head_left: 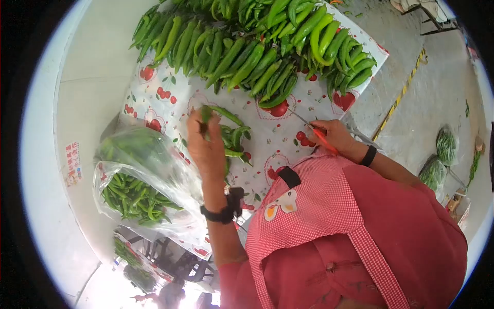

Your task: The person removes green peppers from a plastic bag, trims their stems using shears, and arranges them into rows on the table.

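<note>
My left hand [204, 136] is raised over the cloth, a little blurred, with its fingers closed round a green pepper [207, 114] that shows at the fingertips. Beneath and beside it lies a small loose group of green peppers [237, 135]. My right hand [332, 135] grips orange-handled scissors [323, 140], their thin blades pointing up and left over the cloth. Long green peppers [247, 64] lie side by side in thick rows along the table's far side. My right fingers hide part of the handles.
A clear plastic bag [177, 172] full of green peppers [136, 198] stands at the left. The table wears a white cloth [267, 134] printed with red fruit. Bagged greens [446, 144] lie on the floor at right, past a yellow-black floor strip [400, 98]. A white wall [82, 113] stands at left.
</note>
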Tool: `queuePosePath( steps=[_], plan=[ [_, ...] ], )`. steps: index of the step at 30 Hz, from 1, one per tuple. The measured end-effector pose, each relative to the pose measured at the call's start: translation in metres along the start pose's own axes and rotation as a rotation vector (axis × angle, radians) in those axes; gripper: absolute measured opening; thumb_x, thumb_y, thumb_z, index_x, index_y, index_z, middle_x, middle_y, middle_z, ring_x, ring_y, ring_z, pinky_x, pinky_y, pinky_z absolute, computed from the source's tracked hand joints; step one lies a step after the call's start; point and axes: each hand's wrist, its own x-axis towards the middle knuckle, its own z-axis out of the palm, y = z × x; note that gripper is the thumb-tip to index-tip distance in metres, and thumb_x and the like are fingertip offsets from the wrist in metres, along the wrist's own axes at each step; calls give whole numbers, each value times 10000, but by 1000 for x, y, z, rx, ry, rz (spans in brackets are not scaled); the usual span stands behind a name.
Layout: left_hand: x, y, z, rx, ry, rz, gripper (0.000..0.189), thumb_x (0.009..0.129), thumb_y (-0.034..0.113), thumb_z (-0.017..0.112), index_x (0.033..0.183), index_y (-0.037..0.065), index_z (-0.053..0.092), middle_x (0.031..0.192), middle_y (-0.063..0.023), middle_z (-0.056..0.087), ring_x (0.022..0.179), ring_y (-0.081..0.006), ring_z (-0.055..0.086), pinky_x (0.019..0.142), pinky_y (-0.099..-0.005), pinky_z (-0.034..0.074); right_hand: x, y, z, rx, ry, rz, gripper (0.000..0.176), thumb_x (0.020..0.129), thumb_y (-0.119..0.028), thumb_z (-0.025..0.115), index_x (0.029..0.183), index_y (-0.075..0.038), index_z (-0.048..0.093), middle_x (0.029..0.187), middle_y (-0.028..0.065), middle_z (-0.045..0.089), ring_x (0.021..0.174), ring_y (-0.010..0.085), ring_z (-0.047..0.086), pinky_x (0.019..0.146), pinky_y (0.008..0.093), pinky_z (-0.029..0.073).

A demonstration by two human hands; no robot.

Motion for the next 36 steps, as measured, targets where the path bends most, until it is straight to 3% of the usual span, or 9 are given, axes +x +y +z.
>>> queuePosePath(
  steps=[6, 8, 10, 14, 16, 19, 22, 25, 36],
  plan=[
    [-66, -19, 24, 208, -201, -17, 274, 853, 119, 663, 1084, -10, 591, 902, -143, 649, 808, -226, 630, 746, -320, 493, -25, -37, -17, 119, -101, -91, 496, 857, -408, 653, 1200, -53, 600, 868, 171, 660, 756, 217, 622, 714, 314, 489],
    [-81, -18, 28, 194, -289, 20, 295, 858, 149, 669, 1107, 12, 591, 860, -103, 653, 735, -142, 589, 682, -278, 486, -27, -47, -10, 165, -173, -59, 487, 870, -385, 646, 1214, -45, 588, 872, 166, 657, 763, 181, 609, 717, 297, 483],
    [-87, -22, 28, 156, -318, -38, 268, 828, 121, 689, 1055, 6, 604, 906, -141, 652, 767, -230, 639, 709, -321, 499, -26, -41, 4, 183, -129, -169, 475, 879, -359, 644, 1234, -50, 578, 800, 158, 634, 730, 122, 575, 687, 286, 474],
    [-96, -30, 30, 84, -373, 20, 294, 819, 120, 707, 1069, 6, 600, 848, -107, 661, 745, -149, 616, 689, -284, 494, -35, -41, 15, 146, -176, -111, 478, 872, -348, 652, 1251, -67, 572, 747, 160, 616, 686, 121, 562, 663, 300, 473],
    [-99, -33, 30, 47, -376, 32, 293, 814, 111, 711, 1063, 3, 601, 849, -106, 664, 742, -151, 620, 688, -282, 495, -40, -41, 23, 175, -123, -151, 497, 814, -114, 643, 1303, -109, 555, 828, 50, 627, 654, 80, 476, 614, 256, 425],
    [-104, -38, 36, -11, -432, 21, 294, 809, 104, 712, 1058, -3, 598, 857, -107, 669, 745, -160, 629, 690, -287, 500, -50, -43, 27, 118, -84, -185, 452, 860, -299, 664, 1244, -77, 580, 776, 176, 634, 664, 192, 589, 669, 318, 484],
    [-103, -36, 36, 8, -489, 11, 294, 801, 109, 716, 1048, -1, 601, 860, -113, 671, 757, -168, 639, 698, -294, 503, -58, -50, 26, 133, -40, -219, 428, 867, -277, 659, 1238, -76, 584, 832, 168, 652, 700, 218, 611, 702, 322, 491],
    [-101, -37, 39, 24, -500, 95, 292, 791, 115, 723, 1035, 3, 606, 857, -120, 671, 757, -179, 645, 701, -298, 505, -57, -41, 35, 152, 54, -309, 424, 871, -279, 660, 1236, -75, 585, 874, 161, 662, 734, 210, 626, 728, 324, 495],
    [-99, -49, 57, 61, -535, -32, 294, 786, 129, 723, 1021, 6, 596, 847, -123, 668, 749, -186, 645, 695, -301, 503, -43, -28, 34, 264, -58, -130, 415, 872, -296, 678, 1210, -67, 604, 792, 136, 629, 699, 129, 540, 695, 281, 468]
  ],
)
